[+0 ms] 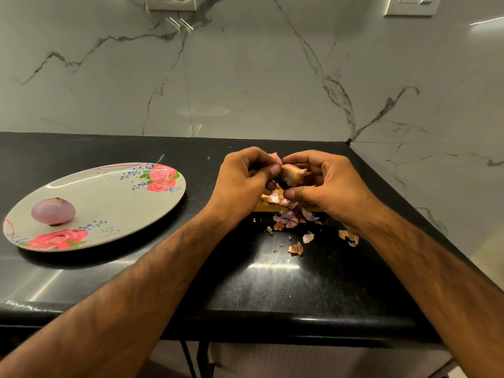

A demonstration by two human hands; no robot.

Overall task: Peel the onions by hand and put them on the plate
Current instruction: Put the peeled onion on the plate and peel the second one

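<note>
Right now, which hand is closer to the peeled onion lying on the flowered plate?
Left. The left hand is just right of the plate, across from the peeled onion; the right hand is farther right. Both hold a partly peeled onion between them.

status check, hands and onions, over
Left hand and right hand both gripping onion, mid-peel. One peeled onion on plate. Peels on counter, nothing in the way.

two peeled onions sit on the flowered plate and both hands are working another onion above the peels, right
Not quite. The head view shows only one peeled onion on the flowered plate. The left hand and right hand do work the other onion above the peels.
</note>
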